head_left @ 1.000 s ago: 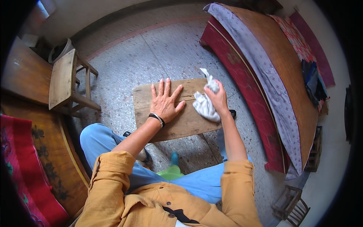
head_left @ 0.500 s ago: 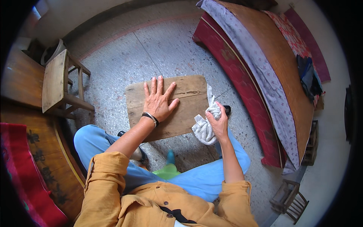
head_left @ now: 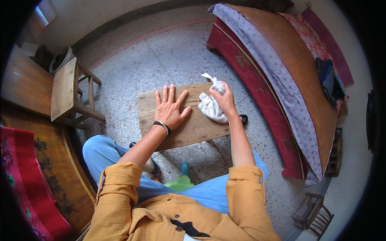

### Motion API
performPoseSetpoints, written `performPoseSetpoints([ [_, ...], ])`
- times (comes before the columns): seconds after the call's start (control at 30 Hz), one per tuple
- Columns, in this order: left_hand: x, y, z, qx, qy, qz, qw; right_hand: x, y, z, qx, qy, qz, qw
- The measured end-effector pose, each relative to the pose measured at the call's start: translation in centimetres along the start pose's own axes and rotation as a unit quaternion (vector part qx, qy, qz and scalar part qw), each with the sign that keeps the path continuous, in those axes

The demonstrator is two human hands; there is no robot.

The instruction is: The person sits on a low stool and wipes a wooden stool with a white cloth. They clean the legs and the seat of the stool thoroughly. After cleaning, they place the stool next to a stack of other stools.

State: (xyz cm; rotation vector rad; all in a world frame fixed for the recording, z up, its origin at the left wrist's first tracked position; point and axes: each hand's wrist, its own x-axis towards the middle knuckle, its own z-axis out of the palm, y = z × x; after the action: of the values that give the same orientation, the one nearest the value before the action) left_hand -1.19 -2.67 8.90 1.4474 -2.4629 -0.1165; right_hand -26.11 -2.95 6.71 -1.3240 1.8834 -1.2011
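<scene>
In front of me, between my knees, stands a small wooden stool with a worn plank top [head_left: 181,134]. My left hand [head_left: 170,111] lies flat on the left part of that top, fingers spread. At the far right corner my right hand [head_left: 225,100] grips a bunched light grey cloth [head_left: 212,110]. Part of the cloth hangs down over the planks, and one end sticks out past the far edge. A dark streak on the wood is partly hidden by the cloth.
A second wooden stool [head_left: 66,91] stands at the left, beside a wooden cabinet [head_left: 50,168] with a red cloth [head_left: 30,176]. Along the right runs a bed [head_left: 297,68] with a red skirt. A small chair [head_left: 311,213] is at lower right. Something green [head_left: 179,184] lies between my legs.
My right hand has carried the cloth from beside the stool's right edge forward and left onto its far right corner. My left hand stays pressed on the top. The view has shifted slightly.
</scene>
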Motion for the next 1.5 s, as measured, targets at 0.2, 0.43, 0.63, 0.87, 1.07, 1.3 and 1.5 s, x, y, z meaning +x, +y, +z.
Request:
performPoseSetpoints([
  [0.2, -0.5, -0.1, 0.1, 0.001, 0.000, -0.002, 1.000, -11.2, -0.1, -3.7, 0.008, 0.006, 0.015, 1.000],
  [0.43, -0.4, -0.2, 0.0, 0.008, -0.003, -0.002, 1.000, -4.7, 0.2, -1.7, 0.021, -0.027, 0.004, 0.999],
  [0.63, 0.1, 0.3, -0.3, 0.011, -0.008, 0.003, 1.000, 1.5, -2.2, 0.5, 0.079, -0.001, -0.047, 0.996],
  [0.87, -0.3, -0.1, 0.1, 0.000, 0.007, 0.001, 1.000, -8.7, -2.3, -2.9, 0.039, 0.040, -0.097, 0.994],
  [1.07, -0.6, 0.0, 0.3, 0.005, 0.008, 0.001, 1.000, -12.3, -2.1, -3.7, -0.076, 0.023, -0.110, 0.991],
  [1.3, -0.2, -0.2, -0.2, 0.006, -0.006, 0.000, 1.000, 0.7, -2.7, 1.2, -0.159, -0.015, -0.148, 0.976],
  [1.5, 0.0, -0.1, -0.2, 0.001, -0.004, 0.003, 1.000, 0.0, -3.4, 1.3, -0.144, -0.003, -0.120, 0.982],
])
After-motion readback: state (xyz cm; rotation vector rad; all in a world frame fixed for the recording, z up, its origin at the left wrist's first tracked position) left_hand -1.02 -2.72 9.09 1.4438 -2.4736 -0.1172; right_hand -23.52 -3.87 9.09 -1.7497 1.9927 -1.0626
